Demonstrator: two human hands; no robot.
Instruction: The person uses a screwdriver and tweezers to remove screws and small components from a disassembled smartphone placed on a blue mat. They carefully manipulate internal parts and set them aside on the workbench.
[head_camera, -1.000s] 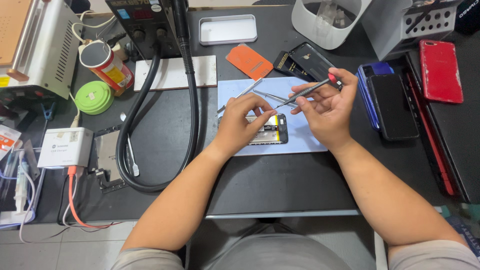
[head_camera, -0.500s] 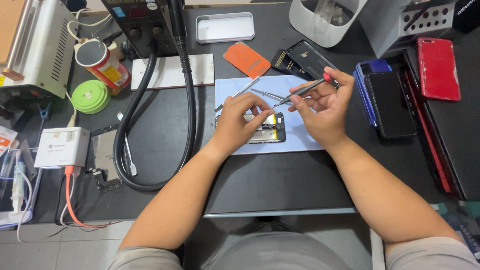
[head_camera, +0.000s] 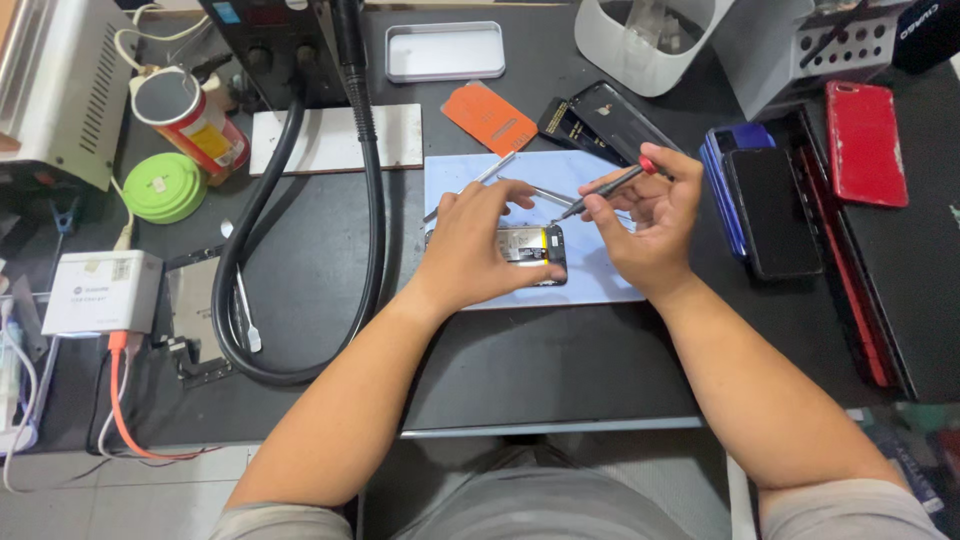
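Opened phone (head_camera: 530, 250) lies flat on the pale blue work mat (head_camera: 600, 285) near the middle of the dark bench (head_camera: 560, 370), its back cover off and its internal parts facing up. Left hand (head_camera: 475, 250) rests directly on the phone's left end, fingers curled down over it and grasping the body so that only the right half shows. Right hand (head_camera: 650, 225) sits just to the right of the phone, apart from it, and grips a slim screwdriver (head_camera: 605, 190) with a red cap between thumb and forefingers; the tip points left and down toward the phone's far edge. Whether the tip touches the phone cannot be told. Metal tweezers (head_camera: 545, 192) lie on the mat just beyond the phone. Farther off lie an orange card (head_camera: 490, 117) and a black back cover (head_camera: 610, 118); a blue phone (head_camera: 722, 180) and a red phone (head_camera: 865, 145) lie to the right.
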